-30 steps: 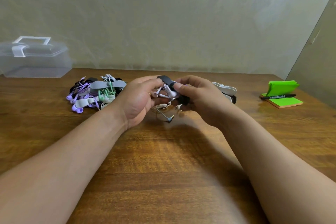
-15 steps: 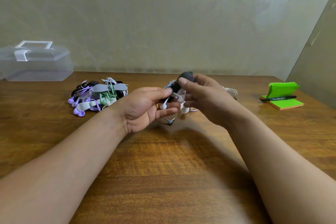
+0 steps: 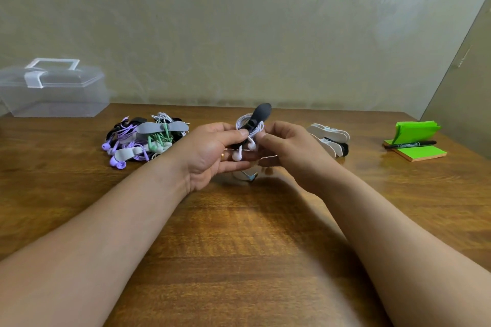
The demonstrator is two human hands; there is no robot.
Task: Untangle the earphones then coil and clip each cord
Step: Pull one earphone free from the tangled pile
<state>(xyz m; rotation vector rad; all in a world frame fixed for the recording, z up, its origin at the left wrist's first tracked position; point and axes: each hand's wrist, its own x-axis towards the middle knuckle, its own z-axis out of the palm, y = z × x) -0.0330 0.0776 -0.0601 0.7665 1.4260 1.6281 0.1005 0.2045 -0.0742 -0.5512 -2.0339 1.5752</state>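
Head view: two bare forearms reach forward over the wooden table (image 3: 239, 247) and meet above it; the left hand (image 3: 212, 151) is curled, its thumb pressed onto the lower part of a black clip (image 3: 261, 111) and its fingers cupped beneath; a gold ring (image 3: 222, 156) shows on one of those fingers; the right hand (image 3: 289, 151) faces it, thumb and forefinger pinching the same bundle from the other side, the remaining fingers bent loosely below; between the two hands, held off the table, are the white earphones (image 3: 243, 121), their cord wound into a small coil with the black clip across it, the clip's upper end tilted and standing free above the fingertips; two white earbuds (image 3: 237, 156) hang from the coil against the left fingers; under the hands the cord's plug (image 3: 251, 178) hangs low, and whether it touches the wood I cannot tell; beyond and outward of the left hand lies a pile of purple, green and black earphones (image 3: 132, 141) with grey clips (image 3: 162, 127) on it; just beyond the right hand, partly hidden by it, sits a heap of white clips (image 3: 328, 133); farther out past the right hand, a green sticky-note pad (image 3: 419, 152) carries a black marker (image 3: 410, 144); farthest, well beyond the left hand, a clear plastic box (image 3: 53, 93) stands by the wall (image 3: 239, 34).
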